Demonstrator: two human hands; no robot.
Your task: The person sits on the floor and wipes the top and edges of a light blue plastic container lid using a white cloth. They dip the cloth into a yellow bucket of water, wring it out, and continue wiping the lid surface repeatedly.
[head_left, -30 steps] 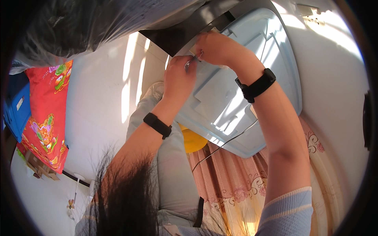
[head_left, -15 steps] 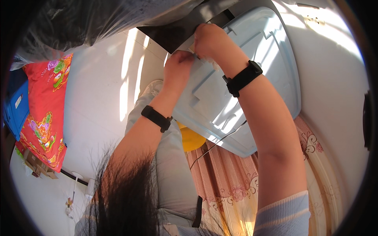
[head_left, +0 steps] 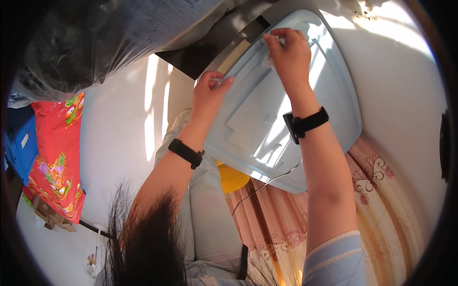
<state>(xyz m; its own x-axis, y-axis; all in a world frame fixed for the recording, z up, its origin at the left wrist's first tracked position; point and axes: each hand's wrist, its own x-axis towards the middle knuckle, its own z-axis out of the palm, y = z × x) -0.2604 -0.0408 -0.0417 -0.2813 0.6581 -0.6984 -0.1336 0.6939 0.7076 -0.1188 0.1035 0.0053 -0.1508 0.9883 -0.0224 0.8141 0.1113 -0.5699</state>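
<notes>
My right hand (head_left: 292,57) is raised over the pale blue plastic lid (head_left: 260,107) of a large bin, its fingers pinching a crumpled whitish wad (head_left: 269,61). Whether the wad is tissue or thin plastic I cannot tell. By the lid's left edge, my left hand (head_left: 208,95) has its fingers curled, the thumb pointing up and right. A small shiny bit shows between those fingers, too little of it to name. The two hands are apart. Each wrist wears a black strap.
A dark bundle in clear plastic wrap (head_left: 109,43) fills the upper left, beside a dark furniture edge (head_left: 183,64). A thin cable (head_left: 272,180) crosses below the lid, near a yellow object (head_left: 233,178) and pink curtains (head_left: 267,214). Red patterned fabric (head_left: 57,143) hangs at left.
My hands, close together before at the lid's upper left edge, have separated. The right one went right over the lid with the wad; the left shifted slightly left and down.
</notes>
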